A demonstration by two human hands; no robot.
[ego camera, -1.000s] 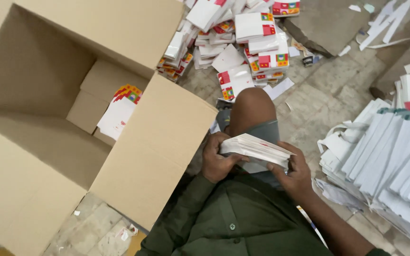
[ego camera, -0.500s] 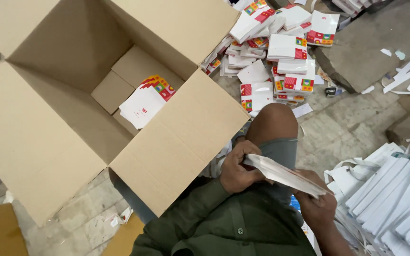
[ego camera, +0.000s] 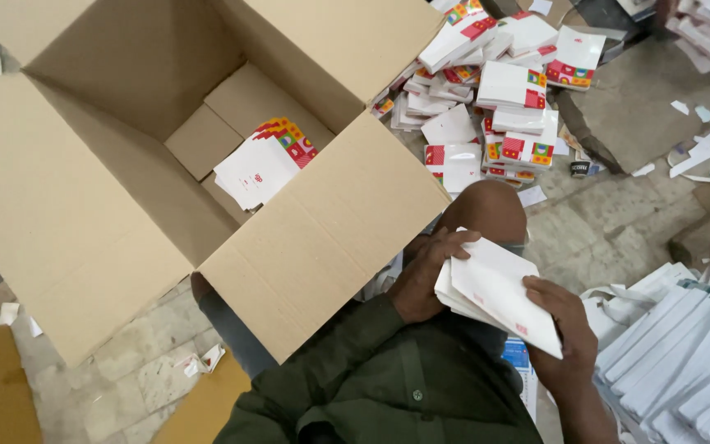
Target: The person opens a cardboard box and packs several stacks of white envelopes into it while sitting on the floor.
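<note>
- Head view: left hand and right hand both clamp a stack of white flat cartons, at 5 o'clock, above the lap.
- Step, likely: squaring the stack.
- Next calls for carrying it to 10 o'clock, into the open cardboard box beside the bundle already inside.

Soft, even daylight — faint shadows inside box; slight edge blur, no glare.

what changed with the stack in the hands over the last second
The stack of white flat cartons turned from edge-on to face-up and tilted. Both hands kept hold: the left hand at its left end, the right hand at its lower right. The cardboard box holds the same small pile.
</note>
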